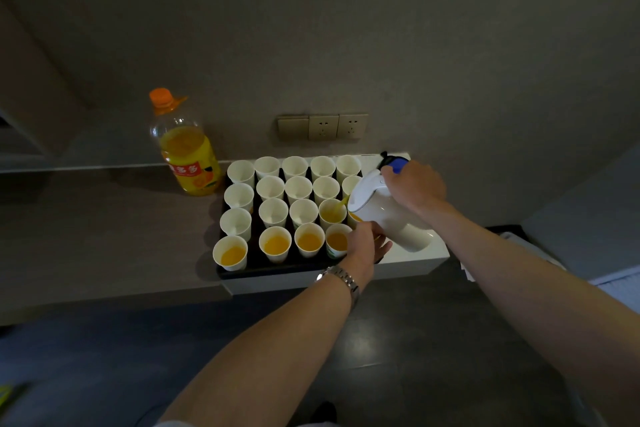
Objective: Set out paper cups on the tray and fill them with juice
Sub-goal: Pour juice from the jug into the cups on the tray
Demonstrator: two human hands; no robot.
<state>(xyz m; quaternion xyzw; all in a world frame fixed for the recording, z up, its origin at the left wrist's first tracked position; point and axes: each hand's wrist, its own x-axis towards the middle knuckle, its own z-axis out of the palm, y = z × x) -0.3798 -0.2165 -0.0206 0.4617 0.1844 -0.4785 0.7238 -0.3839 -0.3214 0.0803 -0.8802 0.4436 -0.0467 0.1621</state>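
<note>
- Both hands worked at the right end of the tray: the left hand [367, 241] lay low at the tray's near right corner, the right hand [414, 185] higher and farther back.
- On the far left of the table [104, 236], a juice bottle [188, 152] with an orange cap stood upright, partly full, just beside the tray's back left corner and well apart from both hands.
- A dark tray [256, 267] carried white paper cups [273, 211] in rows, standing upright and close together.
- Along the near row, the four visible cups held orange juice [276, 243]; the rightmost of these stood just beside the left hand.
- Cups in the back two rows looked unfilled.
- Wearing a metal wristwatch [341, 279], the left arm reached in from below; its hand was curled round something at the tray's near right corner, most likely a cup, though the hand hid it.
- A thin stream of juice ran from the spout into a cup in the second row [332, 211], just above the left hand.
- Tilted toward the cups, a white jug [388, 215] with a blue button on its lid hung over the tray's right edge, between the two hands.
- Fingers of the right hand gripped the jug's handle at the top.
- Beneath the jug a white surface [415, 256] showed to the right of the tray.
</note>
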